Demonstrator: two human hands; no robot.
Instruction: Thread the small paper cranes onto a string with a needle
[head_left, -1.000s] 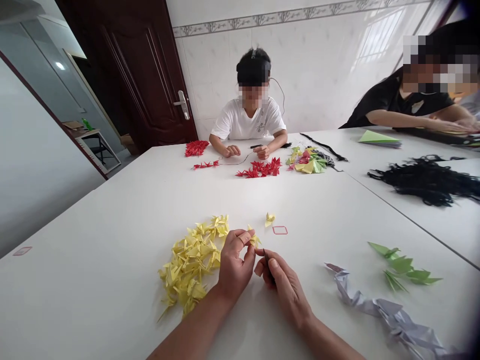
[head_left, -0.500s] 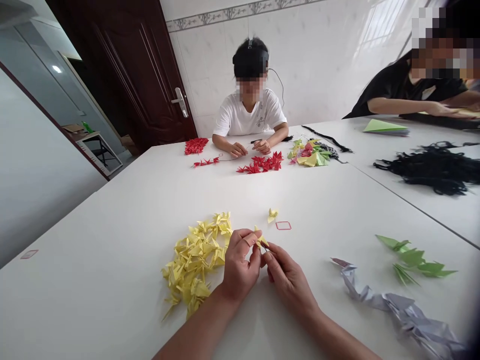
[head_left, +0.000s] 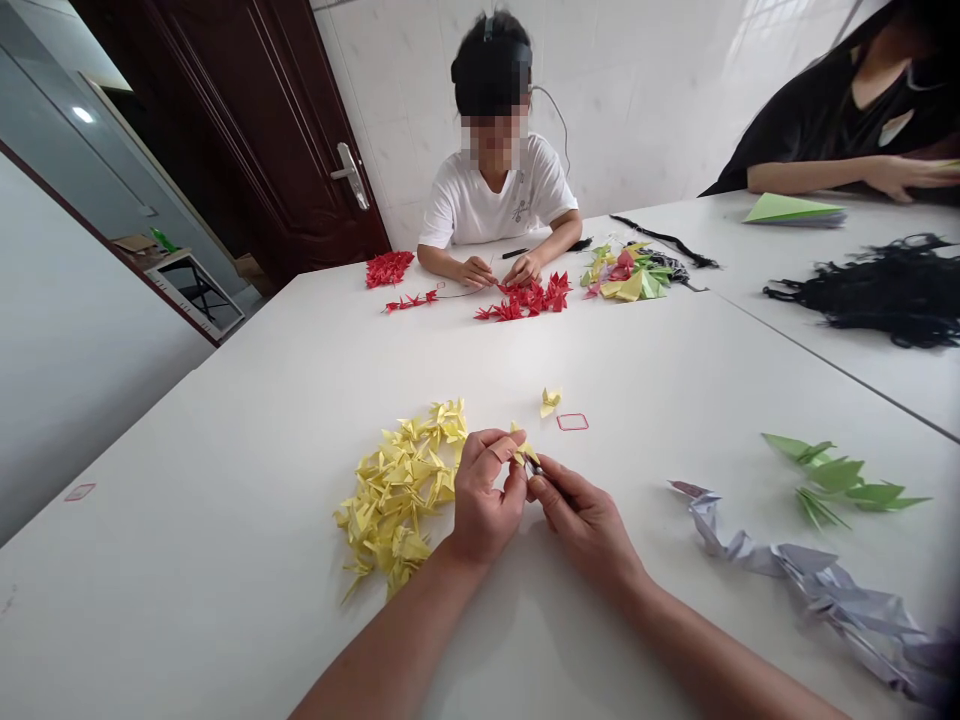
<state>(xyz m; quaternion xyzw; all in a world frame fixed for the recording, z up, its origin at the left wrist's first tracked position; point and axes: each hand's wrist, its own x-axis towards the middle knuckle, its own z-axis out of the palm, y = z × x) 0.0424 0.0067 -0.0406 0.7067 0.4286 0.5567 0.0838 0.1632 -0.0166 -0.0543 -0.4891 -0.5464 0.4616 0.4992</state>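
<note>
1. Across the white worktop [head_left: 225, 420], a heap of yellow paper cranes [head_left: 397, 495] lies just beside my left hand.
2. To the right, a string of silvery-lilac paper cranes [head_left: 802, 580] trails toward the edge, with green paper cranes [head_left: 840, 480] just beyond it.
3. Opposite me, a person in a white T-shirt [head_left: 495, 190] sits with both hands near red paper cranes [head_left: 525, 298].
4. My left hand [head_left: 487, 495] pinches a small yellow paper crane [head_left: 523, 450] between thumb and fingers, above the worktop.
5. My right hand [head_left: 585, 520] grips a slim dark tool [head_left: 535, 467], its tip at that crane.
6. Just ahead of my hands lie a loose yellow crane [head_left: 550, 402] and a small red-outlined square [head_left: 572, 422].
</note>
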